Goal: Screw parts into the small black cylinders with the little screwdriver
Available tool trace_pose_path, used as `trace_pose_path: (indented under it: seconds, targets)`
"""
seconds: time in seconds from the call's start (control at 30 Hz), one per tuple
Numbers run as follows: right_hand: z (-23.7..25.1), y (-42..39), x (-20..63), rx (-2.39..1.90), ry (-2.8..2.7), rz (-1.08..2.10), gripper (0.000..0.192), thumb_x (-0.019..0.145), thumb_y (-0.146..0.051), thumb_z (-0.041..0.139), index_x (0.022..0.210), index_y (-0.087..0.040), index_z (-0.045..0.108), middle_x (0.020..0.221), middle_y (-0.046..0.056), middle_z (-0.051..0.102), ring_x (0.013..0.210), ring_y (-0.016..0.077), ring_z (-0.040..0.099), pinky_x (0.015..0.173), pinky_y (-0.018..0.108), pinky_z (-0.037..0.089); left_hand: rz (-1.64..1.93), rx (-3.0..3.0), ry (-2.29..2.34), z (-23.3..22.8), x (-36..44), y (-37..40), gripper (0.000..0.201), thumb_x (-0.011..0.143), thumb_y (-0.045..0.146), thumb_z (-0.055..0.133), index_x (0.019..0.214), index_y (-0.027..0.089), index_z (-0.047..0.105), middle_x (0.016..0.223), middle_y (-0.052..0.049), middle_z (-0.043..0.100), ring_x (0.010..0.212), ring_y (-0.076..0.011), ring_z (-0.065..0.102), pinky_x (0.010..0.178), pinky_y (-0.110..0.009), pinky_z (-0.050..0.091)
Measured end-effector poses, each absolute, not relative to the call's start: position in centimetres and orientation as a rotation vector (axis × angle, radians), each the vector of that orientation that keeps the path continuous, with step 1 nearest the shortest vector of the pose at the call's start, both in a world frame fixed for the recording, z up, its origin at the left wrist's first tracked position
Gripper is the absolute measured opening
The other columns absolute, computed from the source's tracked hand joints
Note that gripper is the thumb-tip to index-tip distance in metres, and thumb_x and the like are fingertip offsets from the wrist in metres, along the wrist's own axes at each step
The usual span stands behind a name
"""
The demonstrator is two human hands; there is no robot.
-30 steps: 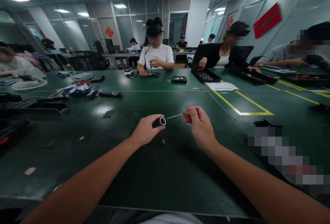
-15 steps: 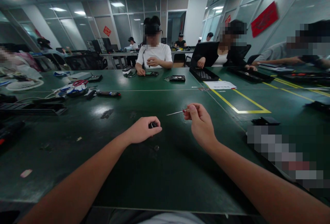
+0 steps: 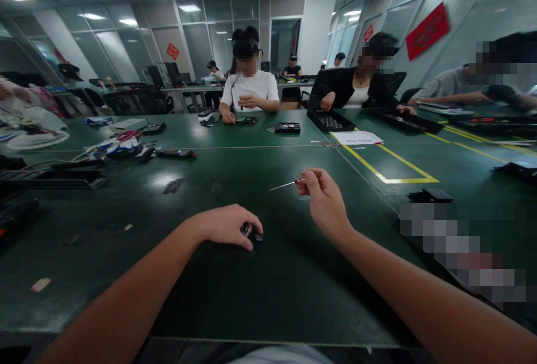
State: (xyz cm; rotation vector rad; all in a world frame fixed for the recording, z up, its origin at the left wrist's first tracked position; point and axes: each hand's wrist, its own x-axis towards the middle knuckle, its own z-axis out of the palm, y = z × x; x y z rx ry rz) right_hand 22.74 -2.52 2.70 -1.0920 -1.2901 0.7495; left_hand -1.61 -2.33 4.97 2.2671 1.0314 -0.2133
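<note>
Low over the green table (image 3: 293, 297), my left hand (image 3: 226, 225) curls around a small round black part (image 3: 245, 228) with a silvery rim, like a short cylinder. Its thumb and index finger stand apart at the tips. Beside those fingertips is a small dark piece (image 3: 259, 237); whether they touch it I cannot tell. My right hand (image 3: 325, 202) is closed on the handle of a screwdriver (image 3: 282, 186). The thin metal shaft points left, above the table, and its tip touches nothing.
Scissors (image 3: 129, 135) and a pen-like tool (image 3: 175, 153) lie among cables at left. Black trays (image 3: 62, 178) sit nearer. At right are a small black block (image 3: 431, 195), yellow tape marks (image 3: 413, 180) and a paper sheet (image 3: 357, 138). Co-workers (image 3: 250, 87) sit across the table.
My left hand has moved down and toward me with the round part, its thumb and index finger spreading beside the small dark piece. My right hand has barely moved.
</note>
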Motion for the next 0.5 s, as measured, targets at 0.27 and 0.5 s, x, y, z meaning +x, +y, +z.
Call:
trace_pose_path:
  seconds: [0.27, 0.5]
  targets:
    - [2.45, -2.46, 22.84, -1.100, -1.343, 0.745, 0.027, 0.097, -0.047, 0.052, 0.100, -0.022, 0.061, 0.086, 0.004, 0.066, 0.076, 0.0178, 0.062, 0.073, 0.036, 0.053, -0.159, 2.285, 0.968, 4.46, -1.27, -2.41, 0.032, 0.083, 0.038, 0.074, 0.113, 0.028, 0.073, 0.112, -0.001, 0.070, 0.099, -0.0189, 0.064, 0.081, -0.028, 0.044]
    - [2.40, -2.36, 22.93, -1.099, -1.374, 0.762, 0.027, 0.097, -0.046, 0.051, 0.100, -0.021, 0.061, 0.086, 0.004, 0.066, 0.077, 0.0179, 0.062, 0.074, 0.036, 0.052, -0.075, 2.142, 0.983, 4.29, -1.84, -2.05, 0.025, 0.087, 0.041, 0.067, 0.104, 0.023, 0.073, 0.102, -0.003, 0.071, 0.083, -0.0178, 0.066, 0.073, -0.029, 0.047]
